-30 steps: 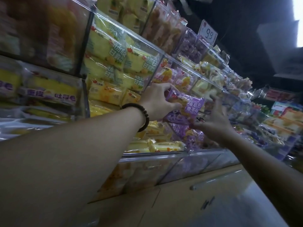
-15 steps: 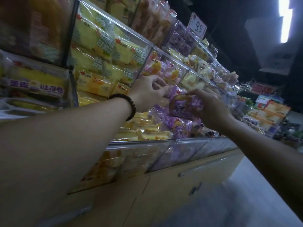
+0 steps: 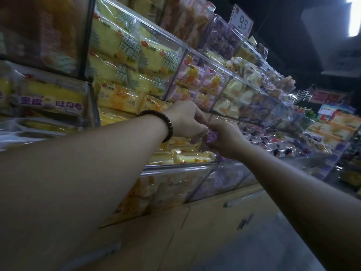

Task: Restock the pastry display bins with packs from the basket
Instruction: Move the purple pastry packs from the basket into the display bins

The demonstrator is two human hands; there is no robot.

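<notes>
Both my arms reach into a clear lower display bin [image 3: 175,169]. My left hand [image 3: 185,119], with a dark bead bracelet on the wrist, has its fingers curled down at the edge of a purple pastry pack [image 3: 212,136]. My right hand [image 3: 224,137] grips that same pack from the right and hides most of it. The two hands touch above the divider between the yellow packs [image 3: 193,156] and the purple packs in the bin. No basket is in view.
Clear bins of yellow packs [image 3: 127,55] and pink packs [image 3: 199,83] rise above the hands. A 9.9 price sign [image 3: 241,20] stands at the top. Wooden cabinet doors [image 3: 214,222] sit under the bins. More packs fill bins to the right [image 3: 293,137].
My right hand has carried the purple pack left and down to meet my left hand over the bin. The view has tilted and moved closer to the shelf.
</notes>
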